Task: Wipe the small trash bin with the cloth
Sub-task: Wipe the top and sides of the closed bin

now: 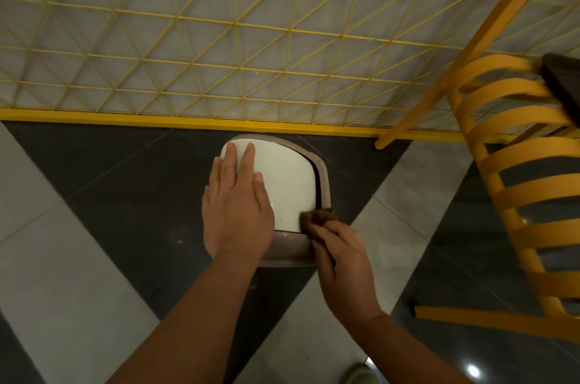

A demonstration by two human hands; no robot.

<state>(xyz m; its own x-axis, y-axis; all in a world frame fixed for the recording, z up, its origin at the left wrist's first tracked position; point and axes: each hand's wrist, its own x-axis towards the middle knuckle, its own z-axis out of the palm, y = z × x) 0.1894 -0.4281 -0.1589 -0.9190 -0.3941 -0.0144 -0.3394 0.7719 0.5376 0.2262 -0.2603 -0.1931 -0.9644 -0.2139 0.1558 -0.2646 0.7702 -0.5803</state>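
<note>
The small trash bin (292, 186) stands on the floor against a yellow grid partition. It has a white swing lid inside a beige rim. My left hand (235, 204) lies flat on the left half of the lid, fingers spread and pointing away from me. My right hand (342, 261) pinches a small dark brown cloth (315, 216) and presses it on the lid's near right corner, where the lid meets the rim. The bin's body below the rim is hidden from this high view.
A yellow grid partition (219, 47) with a solid yellow base rail runs behind the bin. A yellow slatted chair (514, 170) stands close on the right, something dark on its seat. The floor has grey and black tiles. A shoe tip (357, 375) shows at the bottom.
</note>
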